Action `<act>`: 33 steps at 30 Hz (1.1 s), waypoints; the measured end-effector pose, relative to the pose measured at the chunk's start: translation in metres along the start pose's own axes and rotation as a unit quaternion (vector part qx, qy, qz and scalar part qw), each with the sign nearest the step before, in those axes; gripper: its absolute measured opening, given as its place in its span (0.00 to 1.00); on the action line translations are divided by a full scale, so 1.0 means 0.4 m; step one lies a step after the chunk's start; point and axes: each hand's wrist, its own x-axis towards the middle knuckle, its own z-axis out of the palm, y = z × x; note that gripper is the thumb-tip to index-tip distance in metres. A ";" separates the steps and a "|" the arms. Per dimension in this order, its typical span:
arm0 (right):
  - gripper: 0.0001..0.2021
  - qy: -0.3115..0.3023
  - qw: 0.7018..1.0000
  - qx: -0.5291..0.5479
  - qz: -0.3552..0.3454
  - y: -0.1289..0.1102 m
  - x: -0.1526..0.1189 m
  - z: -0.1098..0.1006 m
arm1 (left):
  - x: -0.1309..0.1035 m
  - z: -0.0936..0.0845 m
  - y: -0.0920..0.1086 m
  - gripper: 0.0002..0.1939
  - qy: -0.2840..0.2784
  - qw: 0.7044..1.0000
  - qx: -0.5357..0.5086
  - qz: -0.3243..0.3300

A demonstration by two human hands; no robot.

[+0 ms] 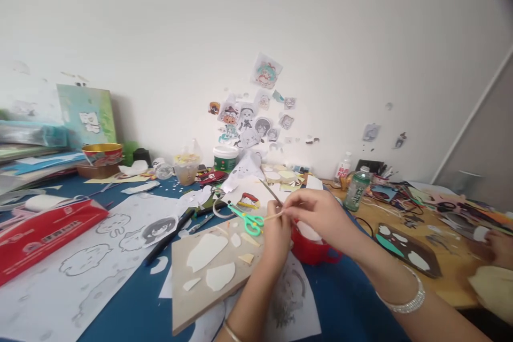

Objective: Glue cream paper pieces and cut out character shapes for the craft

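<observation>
My left hand (277,230) is closed at the middle of the view, with a thin dark stick (270,191) rising from between the fingers and a pale thin strip (273,216) at its side. My right hand (315,211) meets it from the right, fingertips pinched at the same spot; what they pinch is too small to make out. Green scissors (251,223) lie just left of my left hand. Below them a board (180,299) bears white cut pieces (207,251). Under my right hand is a red container (306,248) with white material inside.
Sheets with line drawings (94,256) and a red packet (48,235) lie left. A cup (186,169), a white-green tub (225,159) and a green bottle (358,189) stand behind. Another person's hand (499,246) is at the far right, near a dark tray (409,251).
</observation>
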 end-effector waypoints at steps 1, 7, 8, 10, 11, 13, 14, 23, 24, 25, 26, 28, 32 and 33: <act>0.04 0.032 0.998 -0.044 -0.011 0.027 -0.005 -0.029 | -0.001 0.001 -0.003 0.06 -0.002 1.000 0.007 0.006; 0.06 0.060 0.969 -0.238 -0.035 0.193 -0.024 -0.115 | -0.003 0.003 -0.001 0.09 0.012 1.000 0.012 0.022; 0.07 0.050 0.963 -0.261 -0.041 0.214 -0.025 -0.115 | -0.004 0.003 0.002 0.09 0.015 1.000 0.010 0.023; 0.08 0.022 0.951 -0.307 -0.042 0.245 -0.025 -0.108 | -0.007 0.001 0.008 0.09 0.018 1.000 0.004 0.023; 0.08 0.006 0.944 -0.328 -0.040 0.255 -0.023 -0.104 | -0.008 0.001 0.011 0.10 0.019 1.000 0.000 0.023; 0.09 -0.025 0.930 -0.366 -0.036 0.268 -0.018 -0.093 | -0.010 0.000 0.014 0.10 0.017 1.000 -0.008 0.021; 0.08 -0.039 0.921 -0.385 -0.036 0.273 -0.014 -0.088 | -0.011 0.000 0.015 0.10 0.016 1.000 -0.009 0.021; 0.09 -0.157 0.866 -0.468 -0.080 0.299 -0.013 -0.075 | -0.013 -0.004 0.020 0.10 0.016 1.000 0.011 0.022; 0.09 -0.165 0.863 -0.470 -0.086 0.296 -0.017 -0.077 | -0.013 -0.004 0.020 0.10 0.016 1.000 0.013 0.024; 0.09 -0.170 0.860 -0.473 -0.090 0.292 -0.021 -0.079 | -0.014 -0.004 0.020 0.10 0.018 0.999 0.014 0.026; 0.09 -0.173 0.856 -0.478 -0.095 0.288 -0.026 -0.081 | -0.014 -0.003 0.019 0.10 0.019 0.999 0.015 0.029; 0.09 -0.178 0.847 -0.489 -0.102 0.282 -0.033 -0.085 | -0.014 -0.003 0.018 0.10 0.022 0.999 0.014 0.033; 0.10 -0.187 0.827 -0.516 -0.121 0.281 -0.040 -0.083 | -0.013 -0.002 0.019 0.10 0.023 0.999 0.013 0.039; 0.10 -0.189 0.825 -0.519 -0.123 0.283 -0.040 -0.081 | -0.013 -0.002 0.020 0.10 0.023 0.999 0.013 0.041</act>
